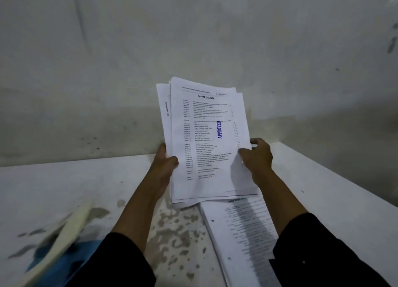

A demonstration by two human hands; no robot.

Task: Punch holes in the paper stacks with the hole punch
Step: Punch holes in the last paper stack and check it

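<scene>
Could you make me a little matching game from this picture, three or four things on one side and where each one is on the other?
Things:
1. held paper stack
2. second paper stack
3. left hand
4. right hand

Places:
A. lying flat on the table
B. gripping the held stack's left edge
C. raised upright in front of the wall
D. gripping the held stack's right edge

Pairs: 1-C, 2-A, 3-B, 4-D

Bare workroom: stained white table (64,179) against a scuffed wall (107,50).
</scene>
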